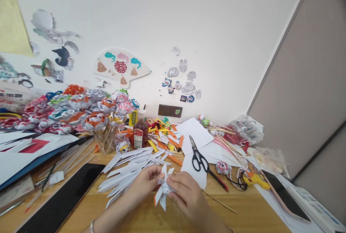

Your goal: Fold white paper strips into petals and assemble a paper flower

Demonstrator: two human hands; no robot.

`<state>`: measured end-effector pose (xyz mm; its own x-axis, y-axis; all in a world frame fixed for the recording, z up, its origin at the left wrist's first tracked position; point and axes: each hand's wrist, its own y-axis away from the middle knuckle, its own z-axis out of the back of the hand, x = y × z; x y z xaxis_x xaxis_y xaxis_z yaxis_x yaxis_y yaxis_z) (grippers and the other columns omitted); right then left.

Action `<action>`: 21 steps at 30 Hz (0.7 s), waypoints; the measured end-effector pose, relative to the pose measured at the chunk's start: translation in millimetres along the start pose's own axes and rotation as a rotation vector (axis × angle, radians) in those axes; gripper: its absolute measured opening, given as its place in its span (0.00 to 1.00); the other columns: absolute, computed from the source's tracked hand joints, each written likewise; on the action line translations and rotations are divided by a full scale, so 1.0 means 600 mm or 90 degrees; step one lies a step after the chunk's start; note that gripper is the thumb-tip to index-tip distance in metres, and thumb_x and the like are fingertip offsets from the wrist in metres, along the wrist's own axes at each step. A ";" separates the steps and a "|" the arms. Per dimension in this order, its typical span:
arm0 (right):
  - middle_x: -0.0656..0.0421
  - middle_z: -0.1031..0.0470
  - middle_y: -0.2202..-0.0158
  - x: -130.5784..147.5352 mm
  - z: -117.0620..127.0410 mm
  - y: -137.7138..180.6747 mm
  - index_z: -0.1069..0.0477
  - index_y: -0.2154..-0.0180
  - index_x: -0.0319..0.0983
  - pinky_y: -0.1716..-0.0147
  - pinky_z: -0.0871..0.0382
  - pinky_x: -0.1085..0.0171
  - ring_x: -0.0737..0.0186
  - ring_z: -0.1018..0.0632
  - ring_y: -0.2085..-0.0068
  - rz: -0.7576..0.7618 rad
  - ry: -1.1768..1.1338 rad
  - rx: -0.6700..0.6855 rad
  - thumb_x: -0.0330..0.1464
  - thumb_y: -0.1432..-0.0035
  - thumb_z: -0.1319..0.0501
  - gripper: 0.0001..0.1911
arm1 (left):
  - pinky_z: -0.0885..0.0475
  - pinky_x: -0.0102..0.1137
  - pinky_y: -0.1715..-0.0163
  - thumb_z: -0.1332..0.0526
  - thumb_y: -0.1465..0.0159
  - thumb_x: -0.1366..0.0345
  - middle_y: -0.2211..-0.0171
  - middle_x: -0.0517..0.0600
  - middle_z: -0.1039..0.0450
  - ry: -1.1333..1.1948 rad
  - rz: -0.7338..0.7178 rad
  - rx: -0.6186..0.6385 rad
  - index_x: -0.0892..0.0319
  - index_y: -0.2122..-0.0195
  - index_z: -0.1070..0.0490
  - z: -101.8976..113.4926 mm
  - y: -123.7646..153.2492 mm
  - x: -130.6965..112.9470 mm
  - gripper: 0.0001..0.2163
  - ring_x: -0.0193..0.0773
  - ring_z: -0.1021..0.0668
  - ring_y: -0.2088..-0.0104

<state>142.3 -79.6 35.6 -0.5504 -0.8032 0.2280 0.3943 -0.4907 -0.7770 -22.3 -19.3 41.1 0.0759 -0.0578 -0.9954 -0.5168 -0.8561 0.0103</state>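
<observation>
Between both hands, just above the front of the wooden table [129,218], is a folded white paper flower [163,189] with pointed petals, one edged in orange. My left hand [148,179] pinches its left side between thumb and fingers. From the right, my right hand [186,191] grips the flower with its fingers curled round it. White folded paper strips [127,171] lie fanned out beside and behind my left hand. Black-handled scissors [200,159] rest on white paper sheets [193,132] beyond my right hand. A thin wooden stick [220,202] lies to the right.
A cup of paper flowers [105,139] and a brown bottle [140,132] stand at the back. Orange and yellow strips [164,135] are heaped beside the bottle. A yellow glue gun [255,179] and a phone [285,195] lie right; a long black panel [65,197] lies left.
</observation>
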 end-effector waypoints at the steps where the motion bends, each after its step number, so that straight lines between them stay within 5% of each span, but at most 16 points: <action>1: 0.51 0.28 0.59 0.001 0.000 0.000 0.37 0.49 0.39 0.60 0.30 0.59 0.58 0.28 0.58 -0.018 -0.013 0.000 0.29 0.40 0.47 0.17 | 0.42 0.24 0.78 0.34 0.56 0.51 0.82 0.40 0.40 0.000 -0.011 0.005 0.60 0.78 0.37 0.000 -0.001 0.001 0.18 0.29 0.37 0.79; 13: 0.54 0.26 0.61 -0.001 0.002 -0.005 0.30 0.54 0.42 0.61 0.30 0.64 0.61 0.26 0.60 -0.133 -0.123 -0.020 0.31 0.43 0.42 0.13 | 0.38 0.24 0.73 0.33 0.51 0.62 0.78 0.42 0.32 0.130 0.020 0.072 0.61 0.75 0.32 -0.010 0.013 -0.006 0.10 0.31 0.32 0.76; 21: 0.54 0.25 0.62 -0.007 0.003 -0.005 0.29 0.57 0.42 0.61 0.30 0.63 0.61 0.25 0.60 -0.085 -0.101 -0.040 0.29 0.41 0.45 0.10 | 0.35 0.26 0.69 0.34 0.49 0.71 0.75 0.46 0.29 0.242 0.031 0.113 0.62 0.71 0.29 -0.016 0.012 0.007 0.05 0.33 0.28 0.72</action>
<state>144.8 -75.5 38.1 -0.4696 -0.7778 0.4176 0.2754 -0.5785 -0.7678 -17.6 -30.8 38.0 0.3397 -0.3102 -0.8879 -0.6642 -0.7475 0.0070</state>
